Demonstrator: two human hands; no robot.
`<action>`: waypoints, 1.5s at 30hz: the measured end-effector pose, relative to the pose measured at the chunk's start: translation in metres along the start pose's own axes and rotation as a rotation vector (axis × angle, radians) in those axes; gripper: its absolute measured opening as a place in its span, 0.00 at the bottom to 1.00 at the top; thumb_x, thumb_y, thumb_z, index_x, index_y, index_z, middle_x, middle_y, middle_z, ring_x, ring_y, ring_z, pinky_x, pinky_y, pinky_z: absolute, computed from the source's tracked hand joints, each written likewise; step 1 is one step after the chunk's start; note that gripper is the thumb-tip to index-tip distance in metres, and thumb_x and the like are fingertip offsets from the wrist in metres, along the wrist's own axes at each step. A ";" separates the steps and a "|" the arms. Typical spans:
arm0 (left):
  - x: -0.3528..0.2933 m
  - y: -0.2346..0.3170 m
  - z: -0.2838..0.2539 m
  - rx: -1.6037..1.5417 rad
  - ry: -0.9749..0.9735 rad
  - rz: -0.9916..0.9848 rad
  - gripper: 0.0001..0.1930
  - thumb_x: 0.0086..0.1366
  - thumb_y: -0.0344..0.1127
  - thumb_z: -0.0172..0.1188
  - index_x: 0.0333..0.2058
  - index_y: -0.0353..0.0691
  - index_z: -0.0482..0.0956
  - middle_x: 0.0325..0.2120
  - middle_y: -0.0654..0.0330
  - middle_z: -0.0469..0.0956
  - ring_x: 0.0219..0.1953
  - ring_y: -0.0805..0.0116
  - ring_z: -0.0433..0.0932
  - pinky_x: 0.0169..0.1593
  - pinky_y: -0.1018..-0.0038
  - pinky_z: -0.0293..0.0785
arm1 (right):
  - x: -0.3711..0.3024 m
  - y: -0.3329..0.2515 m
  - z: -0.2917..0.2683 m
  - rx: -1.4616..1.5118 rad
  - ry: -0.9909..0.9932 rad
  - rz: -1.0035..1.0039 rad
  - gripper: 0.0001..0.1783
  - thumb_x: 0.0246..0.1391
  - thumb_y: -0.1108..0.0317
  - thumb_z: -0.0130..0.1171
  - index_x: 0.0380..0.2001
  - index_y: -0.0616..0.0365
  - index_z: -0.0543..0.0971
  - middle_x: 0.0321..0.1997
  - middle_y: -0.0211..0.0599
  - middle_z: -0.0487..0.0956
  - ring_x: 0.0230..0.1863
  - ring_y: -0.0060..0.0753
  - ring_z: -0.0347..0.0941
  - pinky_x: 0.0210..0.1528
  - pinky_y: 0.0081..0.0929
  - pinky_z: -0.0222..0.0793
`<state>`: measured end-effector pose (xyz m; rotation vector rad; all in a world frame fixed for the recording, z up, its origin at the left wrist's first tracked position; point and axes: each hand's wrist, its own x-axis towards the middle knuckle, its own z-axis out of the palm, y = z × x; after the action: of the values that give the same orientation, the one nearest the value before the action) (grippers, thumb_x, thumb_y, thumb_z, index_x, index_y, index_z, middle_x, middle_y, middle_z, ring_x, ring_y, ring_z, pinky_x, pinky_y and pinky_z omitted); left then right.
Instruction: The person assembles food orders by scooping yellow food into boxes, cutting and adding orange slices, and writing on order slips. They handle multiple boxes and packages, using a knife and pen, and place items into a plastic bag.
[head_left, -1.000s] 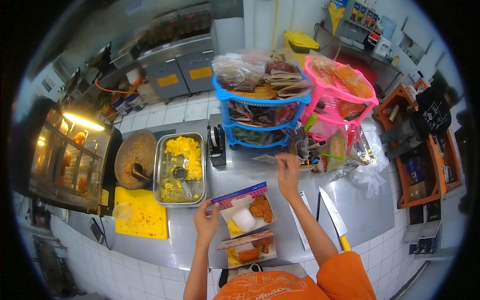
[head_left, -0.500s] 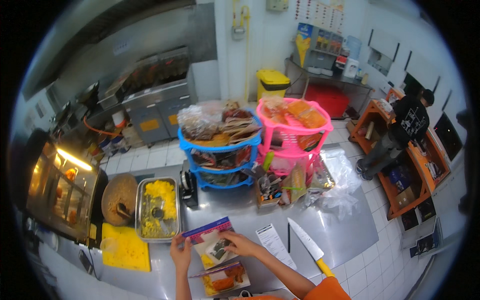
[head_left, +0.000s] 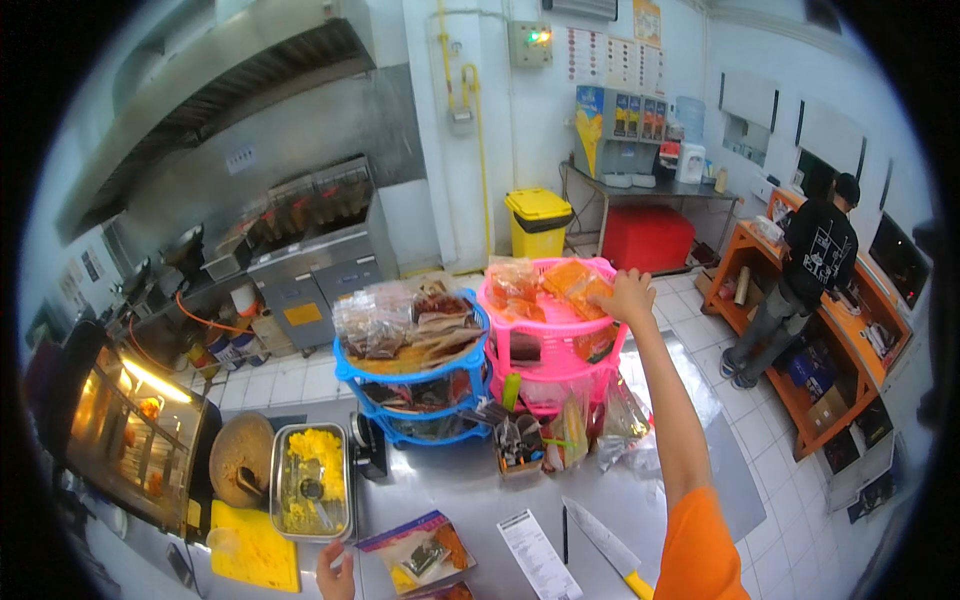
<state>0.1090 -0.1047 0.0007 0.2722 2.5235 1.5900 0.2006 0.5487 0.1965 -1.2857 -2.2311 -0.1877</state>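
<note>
My right hand [head_left: 630, 298] is stretched out to the right rim of the pink stacked basket [head_left: 520, 338]. Its fingers are apart, beside the packets of orange sauce [head_left: 575, 287] in the top tier. At the lower edge my left hand [head_left: 336, 574] is partly in view, its fingers apart and holding nothing. To its right lies an open meal box [head_left: 385, 540] with a purple edge, holding a small dark packet [head_left: 427, 557], a browned piece of food and some yellow rice. A second meal box [head_left: 445, 592] is cut off by the frame's lower edge.
A knife [head_left: 607, 543] with a yellow handle lies near a printed slip [head_left: 538, 555]. Left are a steel tray [head_left: 348, 480] of yellow rice, a yellow cutting board [head_left: 255, 560] and a lit food warmer [head_left: 135, 430]. A blue basket [head_left: 412, 375] stands behind. A person [head_left: 815, 260] stands at the far-right orange counter.
My right hand has left the meal box and reached up to the pink basket. My left hand has let go of the box and drawn back. The small dark packet now lies in the box.
</note>
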 end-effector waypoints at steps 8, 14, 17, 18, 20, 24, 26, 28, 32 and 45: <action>-0.017 0.036 -0.018 -0.003 0.205 0.051 0.16 0.66 0.29 0.56 0.52 0.33 0.72 0.45 0.54 0.76 0.47 0.68 0.75 0.45 0.76 0.74 | 0.014 0.000 -0.010 0.251 -0.097 -0.141 0.24 0.30 0.54 0.77 0.30 0.54 0.79 0.37 0.36 0.82 0.49 0.43 0.73 0.48 0.48 0.68; -0.017 0.185 0.017 -0.065 0.038 0.187 0.15 0.67 0.30 0.55 0.51 0.34 0.72 0.48 0.56 0.76 0.51 0.68 0.75 0.52 0.72 0.71 | 0.044 0.001 -0.046 0.995 -0.320 -0.554 0.16 0.37 0.77 0.70 0.23 0.59 0.69 0.28 0.31 0.78 0.30 0.22 0.70 0.37 0.21 0.66; -0.005 0.270 0.048 0.063 -0.115 0.413 0.16 0.65 0.31 0.57 0.51 0.36 0.73 0.48 0.56 0.77 0.52 0.66 0.75 0.55 0.71 0.70 | 0.056 -0.007 -0.078 0.925 -0.389 -0.707 0.17 0.39 0.70 0.73 0.25 0.57 0.71 0.26 0.30 0.76 0.31 0.26 0.69 0.37 0.27 0.68; 0.000 0.293 0.063 0.014 -0.174 0.482 0.16 0.64 0.30 0.59 0.50 0.36 0.74 0.47 0.55 0.78 0.52 0.65 0.75 0.55 0.70 0.69 | 0.057 -0.010 -0.089 0.890 -0.407 -0.752 0.16 0.39 0.70 0.72 0.25 0.57 0.72 0.26 0.30 0.75 0.31 0.25 0.69 0.37 0.27 0.67; 0.014 0.332 0.094 0.000 -0.286 0.620 0.17 0.62 0.30 0.61 0.49 0.36 0.76 0.47 0.54 0.78 0.51 0.62 0.76 0.56 0.70 0.68 | 0.059 -0.014 -0.108 0.848 -0.458 -0.863 0.16 0.39 0.70 0.72 0.25 0.58 0.72 0.25 0.29 0.74 0.32 0.23 0.69 0.37 0.26 0.67; 0.063 0.392 0.170 0.005 -0.276 1.014 0.30 0.60 0.37 0.66 0.59 0.36 0.65 0.54 0.47 0.73 0.52 0.57 0.75 0.57 0.67 0.68 | 0.051 -0.021 -0.132 0.929 -0.667 -0.962 0.14 0.40 0.71 0.70 0.25 0.59 0.72 0.26 0.26 0.74 0.32 0.22 0.68 0.37 0.24 0.65; 0.081 0.413 0.199 -0.036 -0.389 0.858 0.39 0.59 0.41 0.67 0.64 0.38 0.57 0.56 0.47 0.71 0.55 0.60 0.73 0.58 0.66 0.67 | 0.043 -0.023 -0.139 0.956 -0.716 -0.999 0.13 0.41 0.73 0.69 0.25 0.59 0.73 0.28 0.24 0.74 0.33 0.18 0.68 0.37 0.22 0.63; 0.095 0.428 0.217 -0.108 -0.707 0.413 0.46 0.58 0.44 0.68 0.68 0.43 0.50 0.58 0.50 0.69 0.57 0.65 0.70 0.60 0.66 0.65 | 0.039 -0.022 -0.144 0.954 -0.721 -1.009 0.12 0.40 0.72 0.69 0.25 0.59 0.73 0.26 0.26 0.74 0.33 0.21 0.69 0.38 0.24 0.65; 0.110 0.438 0.240 -0.184 -0.948 0.408 0.43 0.57 0.45 0.70 0.66 0.45 0.57 0.55 0.56 0.73 0.54 0.72 0.72 0.53 0.70 0.70 | 0.038 -0.009 -0.143 0.945 -0.662 -1.040 0.11 0.40 0.72 0.68 0.26 0.59 0.74 0.26 0.27 0.74 0.34 0.22 0.69 0.40 0.24 0.67; 0.114 0.498 0.261 0.392 -0.202 1.114 0.15 0.53 0.53 0.67 0.35 0.54 0.87 0.28 0.63 0.83 0.35 0.64 0.81 0.43 0.60 0.75 | -0.073 0.095 -0.075 1.055 -0.120 -0.384 0.15 0.59 0.67 0.59 0.49 0.59 0.76 0.51 0.30 0.76 0.49 0.23 0.69 0.51 0.22 0.66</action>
<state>0.0923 0.3612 0.3357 2.0233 2.5743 1.0904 0.3374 0.5158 0.2070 -0.3002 -2.1109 0.8375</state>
